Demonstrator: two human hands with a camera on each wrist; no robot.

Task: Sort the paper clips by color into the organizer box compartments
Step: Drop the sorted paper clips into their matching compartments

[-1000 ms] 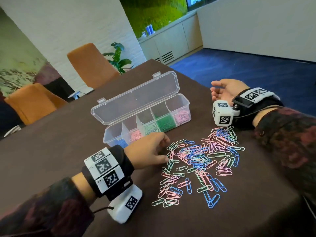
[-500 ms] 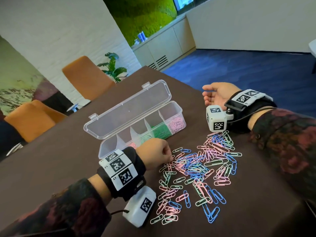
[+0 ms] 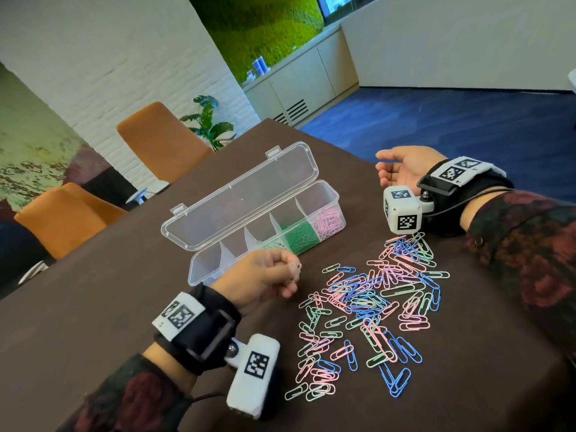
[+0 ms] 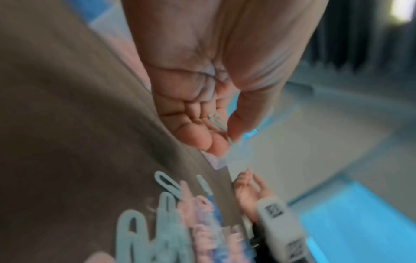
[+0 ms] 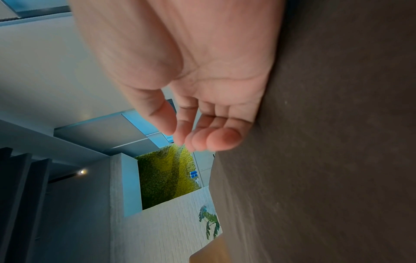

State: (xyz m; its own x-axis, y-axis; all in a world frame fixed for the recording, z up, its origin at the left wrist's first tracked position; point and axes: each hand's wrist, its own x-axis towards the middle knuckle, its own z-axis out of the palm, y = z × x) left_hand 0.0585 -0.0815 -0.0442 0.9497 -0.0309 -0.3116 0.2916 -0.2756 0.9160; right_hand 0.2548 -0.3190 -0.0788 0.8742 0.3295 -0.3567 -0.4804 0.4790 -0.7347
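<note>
One pale green paper clip (image 4: 217, 119) sits pinched in the curled left hand (image 3: 265, 277), just beside the organizer box (image 3: 324, 194). Light, stiff, likely slippery wire; best held across its flat loops. Right hand (image 3: 402, 165) rests slack, holding nothing.

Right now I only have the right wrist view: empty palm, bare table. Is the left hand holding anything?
Observer: Yes. The left hand pinches one pale green clip between thumb and fingers.
Operator: Box open?
Observer: The organizer box has its lid folded back. Pale green clips lie in the compartment just beyond that hand.
Operator: Much unsorted?
Observer: A loose pile of pink, blue and green clips lies on the table, right of the left hand.
</note>
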